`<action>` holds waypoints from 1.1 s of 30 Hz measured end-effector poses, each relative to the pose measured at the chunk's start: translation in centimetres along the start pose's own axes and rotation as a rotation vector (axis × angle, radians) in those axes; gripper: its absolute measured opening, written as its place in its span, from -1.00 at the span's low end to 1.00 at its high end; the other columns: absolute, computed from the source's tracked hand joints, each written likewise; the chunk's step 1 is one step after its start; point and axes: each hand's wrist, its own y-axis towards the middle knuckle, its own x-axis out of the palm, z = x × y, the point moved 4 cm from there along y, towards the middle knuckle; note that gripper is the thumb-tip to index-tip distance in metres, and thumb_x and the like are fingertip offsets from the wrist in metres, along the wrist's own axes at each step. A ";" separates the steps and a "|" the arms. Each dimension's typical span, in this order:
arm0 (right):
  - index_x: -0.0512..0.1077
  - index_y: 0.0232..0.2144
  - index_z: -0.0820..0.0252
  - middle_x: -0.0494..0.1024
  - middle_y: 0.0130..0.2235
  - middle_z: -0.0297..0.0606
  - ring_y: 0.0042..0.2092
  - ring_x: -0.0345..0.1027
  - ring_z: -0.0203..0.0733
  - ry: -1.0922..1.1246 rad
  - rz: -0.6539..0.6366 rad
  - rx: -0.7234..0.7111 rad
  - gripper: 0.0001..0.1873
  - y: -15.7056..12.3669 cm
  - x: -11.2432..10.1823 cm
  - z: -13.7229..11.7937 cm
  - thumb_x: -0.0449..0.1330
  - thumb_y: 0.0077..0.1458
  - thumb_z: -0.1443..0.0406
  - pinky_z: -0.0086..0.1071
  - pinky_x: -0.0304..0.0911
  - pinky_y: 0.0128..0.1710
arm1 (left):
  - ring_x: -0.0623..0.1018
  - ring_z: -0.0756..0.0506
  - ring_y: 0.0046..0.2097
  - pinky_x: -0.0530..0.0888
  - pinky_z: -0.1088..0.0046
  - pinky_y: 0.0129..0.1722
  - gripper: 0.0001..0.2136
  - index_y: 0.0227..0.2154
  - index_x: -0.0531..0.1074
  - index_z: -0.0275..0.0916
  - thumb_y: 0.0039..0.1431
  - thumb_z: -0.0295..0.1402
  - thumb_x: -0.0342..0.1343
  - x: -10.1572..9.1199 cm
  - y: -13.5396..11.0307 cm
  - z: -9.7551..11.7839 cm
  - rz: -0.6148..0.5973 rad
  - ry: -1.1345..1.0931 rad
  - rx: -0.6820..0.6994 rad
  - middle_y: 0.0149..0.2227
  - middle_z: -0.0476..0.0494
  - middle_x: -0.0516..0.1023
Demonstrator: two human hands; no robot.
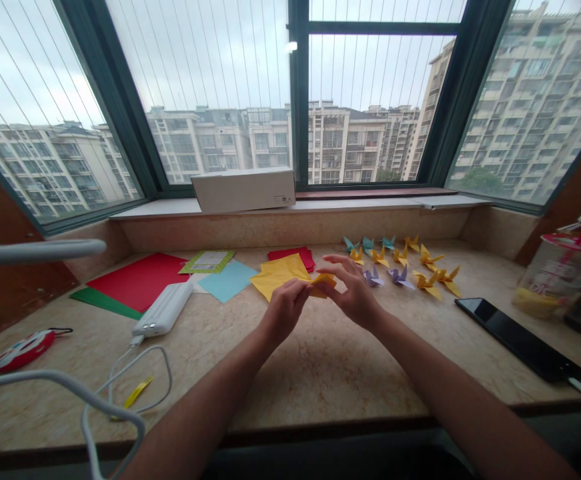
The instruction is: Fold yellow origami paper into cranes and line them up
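Note:
A small piece of folded yellow origami paper (pixel 324 283) is held up between my two hands over the counter. My left hand (pixel 286 308) pinches its left end between thumb and fingers. My right hand (pixel 354 293) grips the other end, thumb below and the index finger raised and curved above. The fingers partly hide the folds. Just behind my left hand lie yellow paper sheets (pixel 276 272), with red paper squares (pixel 310 257) behind them. Beyond my right hand stand several folded cranes: yellow (pixel 427 284), purple (pixel 400 277) and blue (pixel 368 245).
On the left are red sheets (pixel 137 280), a green sheet (pixel 105 303), light blue paper (pixel 227 281), a power bank (pixel 164 310) with a cable, and a red-white cutter (pixel 25 350). Rightward lie a phone (pixel 517 337) and a plastic cup (pixel 553 277). A white box (pixel 245 190) sits on the sill.

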 end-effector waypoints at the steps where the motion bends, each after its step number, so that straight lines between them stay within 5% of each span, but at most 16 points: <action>1: 0.52 -0.19 0.04 0.54 -0.06 -0.18 0.01 0.37 0.01 -0.015 -0.027 -0.005 -0.80 0.0 0.1 0.0 0.29 0.10 0.20 -0.04 0.13 0.07 | 0.38 -0.01 -0.47 0.28 0.48 -0.39 -0.62 -0.55 0.37 -0.25 0.34 -0.20 -0.10 0.0 0.0 -0.1 -0.021 0.014 0.013 -0.59 0.00 0.35; 5: 0.53 -0.35 0.09 0.60 -0.33 -0.26 -0.23 0.45 -0.08 0.008 -0.111 0.030 -0.90 -0.1 0.6 0.6 0.30 0.10 0.21 -0.15 0.19 -0.09 | 0.36 0.01 -0.51 0.25 0.50 -0.44 -0.61 -0.61 0.28 -0.24 0.32 -0.21 -0.07 0.5 -0.1 -0.6 -0.113 0.048 0.001 -0.63 0.02 0.33; 11: 0.53 -0.34 0.09 0.60 -0.34 -0.29 -0.25 0.45 -0.11 0.055 -0.151 -0.006 -0.94 -0.2 0.5 0.5 0.31 0.09 0.26 -0.16 0.20 -0.10 | 0.41 0.04 -0.58 0.29 0.55 -0.52 -0.70 -0.48 0.38 -0.26 0.29 -0.20 -0.03 1.5 -0.4 -0.9 -0.273 -0.168 -0.126 -0.59 0.02 0.42; 17: 0.45 -0.07 0.07 0.51 -0.03 -0.15 0.04 0.35 0.01 0.025 0.036 -0.054 -0.66 0.1 -0.5 -0.2 0.30 0.09 0.20 -0.07 0.17 0.07 | 0.40 0.05 -0.59 0.31 0.58 -0.57 -0.69 -0.50 0.31 -0.26 0.28 -0.17 -0.03 1.1 -0.2 -1.7 -0.003 -0.301 -0.275 -0.59 0.03 0.38; 20: 0.45 -0.08 0.10 0.51 -0.09 -0.14 -0.06 0.37 -0.02 0.056 0.102 0.035 -0.65 0.2 -0.7 0.0 0.30 0.08 0.17 -0.12 0.25 -0.02 | 0.42 0.06 -0.59 0.33 0.57 -0.60 -0.71 -0.42 0.32 -0.26 0.28 -0.14 -0.03 1.2 -0.3 -2.1 0.098 -0.394 -0.314 -0.50 -0.01 0.45; 27: 0.46 -0.19 0.16 0.50 -0.32 -0.28 -0.30 0.35 -0.15 0.126 0.119 0.183 -0.72 -0.4 0.5 0.1 0.32 0.05 0.19 -0.28 0.26 -0.25 | 0.50 0.04 -0.56 0.37 0.56 -0.60 -0.70 -0.27 0.34 -0.28 0.26 -0.10 0.01 2.6 -0.6 -1.2 -0.018 -0.482 -0.309 -0.34 -0.14 0.57; 33: 0.45 -0.42 0.15 0.45 -0.42 -0.35 -0.36 0.32 -0.21 0.178 0.160 0.140 -0.88 -0.7 1.0 -0.6 0.29 0.09 0.24 -0.31 0.25 -0.29 | 0.36 0.08 -0.69 0.24 0.61 -0.71 -0.64 -0.33 0.35 -0.28 0.26 -0.03 -0.03 2.8 -0.7 -0.5 -0.044 -0.543 -0.368 -0.62 0.04 0.42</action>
